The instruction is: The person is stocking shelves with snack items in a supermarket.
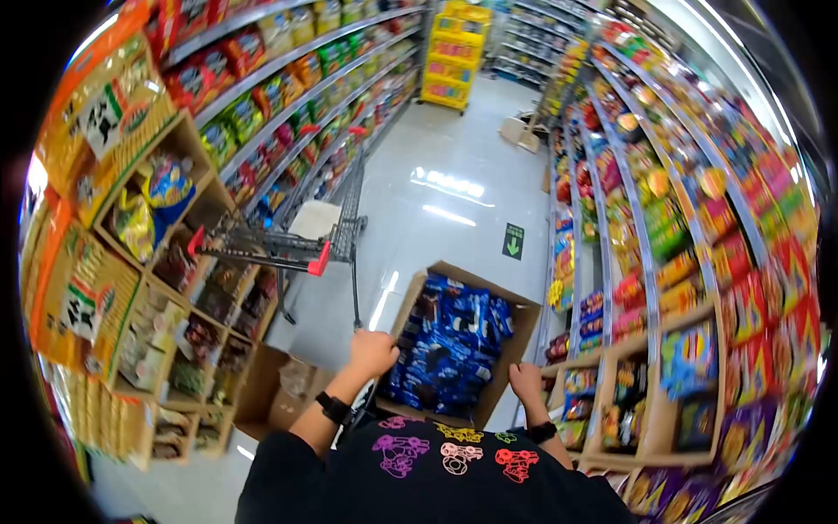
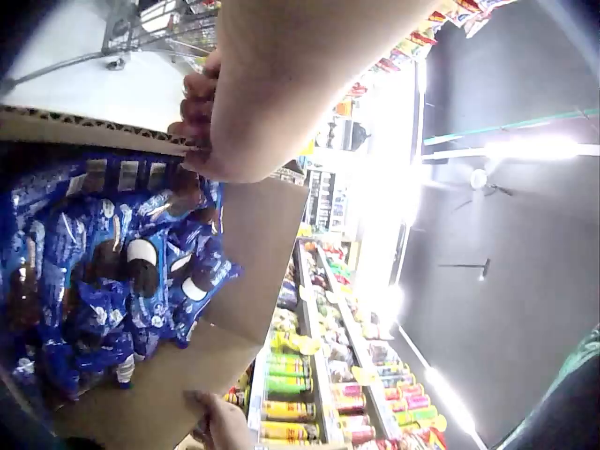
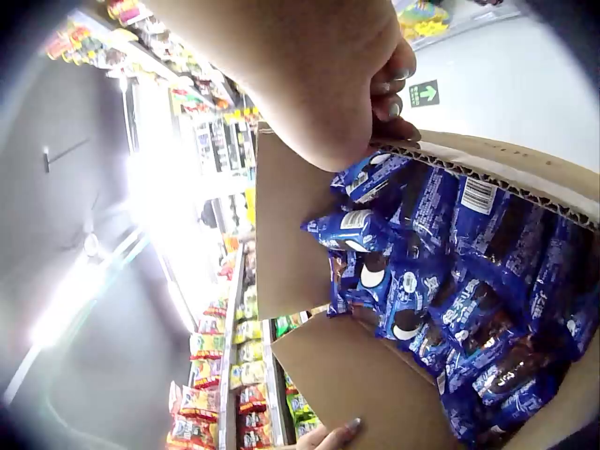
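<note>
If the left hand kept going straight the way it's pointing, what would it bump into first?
The left hand would meet the side of the cardboard box first, as its fingers already touch it. Past that, maybe the blue cookie packets, but depth is hard to judge.

Shines as a glossy pale floor point(image 1: 436, 223). Carries a shopping cart point(image 1: 284, 243), a yellow display rack point(image 1: 452, 54) and a green arrow sign point(image 1: 513, 242).

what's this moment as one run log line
left grip: curled over box edge | right grip: curled over opposite edge | box: open, blue packets inside | cart: ahead, left
</note>
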`<move>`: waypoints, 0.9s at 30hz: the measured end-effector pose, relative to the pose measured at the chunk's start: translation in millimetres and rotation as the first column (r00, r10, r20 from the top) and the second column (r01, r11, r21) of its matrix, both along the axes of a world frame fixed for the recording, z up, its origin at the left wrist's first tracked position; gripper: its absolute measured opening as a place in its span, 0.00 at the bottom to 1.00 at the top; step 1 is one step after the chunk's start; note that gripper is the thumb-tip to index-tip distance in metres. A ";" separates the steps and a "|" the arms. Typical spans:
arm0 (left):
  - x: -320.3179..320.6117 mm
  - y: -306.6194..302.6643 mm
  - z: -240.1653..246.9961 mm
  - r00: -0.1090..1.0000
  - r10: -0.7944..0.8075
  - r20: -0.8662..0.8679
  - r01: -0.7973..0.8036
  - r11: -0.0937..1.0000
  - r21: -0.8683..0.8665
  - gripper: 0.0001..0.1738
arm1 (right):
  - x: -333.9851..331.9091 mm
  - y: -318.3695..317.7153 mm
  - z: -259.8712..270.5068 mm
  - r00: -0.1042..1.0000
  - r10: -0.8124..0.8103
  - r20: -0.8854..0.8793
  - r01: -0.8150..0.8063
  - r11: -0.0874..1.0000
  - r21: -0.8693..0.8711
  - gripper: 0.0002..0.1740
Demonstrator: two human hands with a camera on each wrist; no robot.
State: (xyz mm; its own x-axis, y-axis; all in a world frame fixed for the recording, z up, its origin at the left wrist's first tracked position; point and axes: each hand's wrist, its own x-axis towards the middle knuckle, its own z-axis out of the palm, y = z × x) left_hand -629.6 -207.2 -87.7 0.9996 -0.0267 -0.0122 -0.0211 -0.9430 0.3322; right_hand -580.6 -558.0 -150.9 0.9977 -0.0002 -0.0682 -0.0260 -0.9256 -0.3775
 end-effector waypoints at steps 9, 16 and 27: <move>222.8 67.1 -59.6 0.963 0.265 -0.043 -0.268 0.958 -0.104 0.16 | 304.0 94.4 2.3 0.968 0.242 -0.068 -0.248 0.963 -0.101 0.21; 330.3 142.1 24.9 0.919 0.382 0.099 -0.356 0.911 -0.209 0.16 | 473.4 174.0 91.7 0.898 0.423 0.119 -0.428 0.903 0.022 0.22; 381.2 271.3 162.8 0.789 0.601 0.132 -0.474 0.731 -0.491 0.15 | 622.4 341.0 206.0 0.632 0.775 0.005 -0.654 0.530 0.540 0.15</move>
